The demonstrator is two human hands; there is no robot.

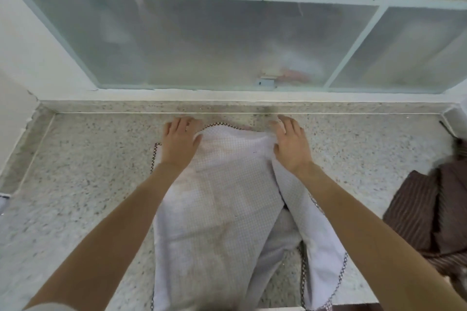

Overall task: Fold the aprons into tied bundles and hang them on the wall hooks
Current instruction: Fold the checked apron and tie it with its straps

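The white apron is soft cloth with a tiny square pattern, like a waffle, and it looks matt. Its edge has a dark and light checked trim. The counter is hard speckled stone, smooth and a little shiny. The brown cloth at the right has thin stripes and looks soft. The window panes are cloudy glass or plastic in pale painted frames.

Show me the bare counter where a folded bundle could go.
Widest bare patch: counter left of the white apron, out to the wall. A smaller patch lies between the white apron and the brown striped cloth. The middle is taken by the left hand and right hand.
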